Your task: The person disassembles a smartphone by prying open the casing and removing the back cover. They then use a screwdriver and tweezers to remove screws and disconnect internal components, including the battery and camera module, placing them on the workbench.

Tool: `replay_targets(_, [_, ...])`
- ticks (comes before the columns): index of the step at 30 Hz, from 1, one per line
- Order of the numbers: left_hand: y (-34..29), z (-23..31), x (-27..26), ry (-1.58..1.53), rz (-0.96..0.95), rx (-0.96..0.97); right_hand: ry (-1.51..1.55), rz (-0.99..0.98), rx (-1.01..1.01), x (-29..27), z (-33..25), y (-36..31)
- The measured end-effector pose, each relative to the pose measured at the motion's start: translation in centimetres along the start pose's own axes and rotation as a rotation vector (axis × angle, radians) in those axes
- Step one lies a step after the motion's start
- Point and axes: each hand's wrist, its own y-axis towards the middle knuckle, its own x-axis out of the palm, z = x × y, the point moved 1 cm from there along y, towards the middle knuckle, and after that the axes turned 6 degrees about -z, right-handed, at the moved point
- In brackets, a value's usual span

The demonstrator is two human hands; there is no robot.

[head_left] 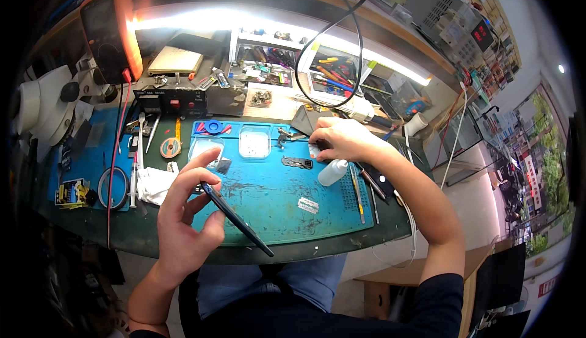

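Note:
My left hand (186, 213) grips a dark smartphone (237, 219) by its edges, tilted and seen nearly edge-on above the front of the blue work mat (278, 207). Toward the back right of the mat, my right hand (340, 139) has its fingers bent together over a small white and red item (314, 150). Whatever the fingertips pinch there is mostly hidden. Just in front of that hand leans a white squeeze bottle (333, 172). A small dark phone part (297, 163) lies left of the bottle, and a razor blade (308, 205) rests flat nearer to me.
Clear plastic trays (254, 142) sit at the mat's back. Tweezers (357, 192) and a pen-like tool lie at right. White tissue (155, 185) and a solder spool (170, 147) are at left. An orange multimeter (110, 32) stands behind; a black cable (296, 63) loops overhead.

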Motion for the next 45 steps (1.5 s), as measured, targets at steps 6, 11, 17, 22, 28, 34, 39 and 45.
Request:
replay_targets(6, [0.2, 0.5, 0.0, -0.034, -0.033, -0.019, 0.033, 0.012, 0.043, 0.3, 0.0, -0.6])
replay_targets(11, [0.1, 0.1, -0.2, -0.002, -0.033, 0.002, -0.023, 0.041, 0.042, 0.6, -0.2, -0.9])
replay_targets(17, [0.3, 0.3, 0.1, -0.006, -0.049, 0.013, 0.192, 0.045, 0.058, 2.1, 1.0, -1.4])
replay_targets(22, [0.4, 0.1, 0.1, -0.003, -0.044, 0.02, 0.234, 0.004, 0.086, 1.4, 0.5, -0.9])
replay_targets(28, [0.3, 0.2, 0.0, -0.009, -0.054, 0.008, 0.063, 0.031, 0.083, 1.3, -0.5, -1.8])
replay_targets(34, [0.5, 0.3, 0.3, -0.018, -0.075, 0.017, 0.207, 0.1, 0.114, 3.6, 0.0, -2.4])
replay_targets(39, [0.7, 0.7, 0.6, -0.037, -0.092, 0.014, 0.294, 0.046, 0.144, 2.8, 0.4, -1.6])
replay_targets(45, [0.6, 0.5, 0.4, -0.009, -0.084, 0.041, 0.343, -0.054, 0.168, 1.2, 0.8, -0.1])
